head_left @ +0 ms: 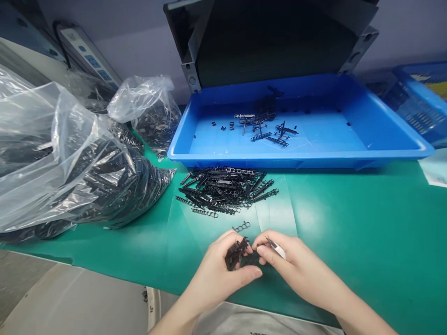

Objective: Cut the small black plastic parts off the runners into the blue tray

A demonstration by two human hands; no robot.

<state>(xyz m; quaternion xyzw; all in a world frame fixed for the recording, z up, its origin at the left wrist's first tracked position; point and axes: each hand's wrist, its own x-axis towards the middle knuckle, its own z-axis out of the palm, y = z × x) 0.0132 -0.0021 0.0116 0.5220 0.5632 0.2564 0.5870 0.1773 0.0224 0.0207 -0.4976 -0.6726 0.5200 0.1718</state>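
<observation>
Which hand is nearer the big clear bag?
Left. The left hand is right of the big clear bag, apart from it; the right hand is farther right.

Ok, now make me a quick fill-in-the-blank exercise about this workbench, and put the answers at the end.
1. The large tray beyond the pile of black parts is coloured ____.
2. The person's ____ hand holds a slim white item.
3. The worktop is coloured ____.
4. In the picture, the clear plastic bags sit to the ____ of the tray.

Missing words: blue; right; green; left.
</observation>
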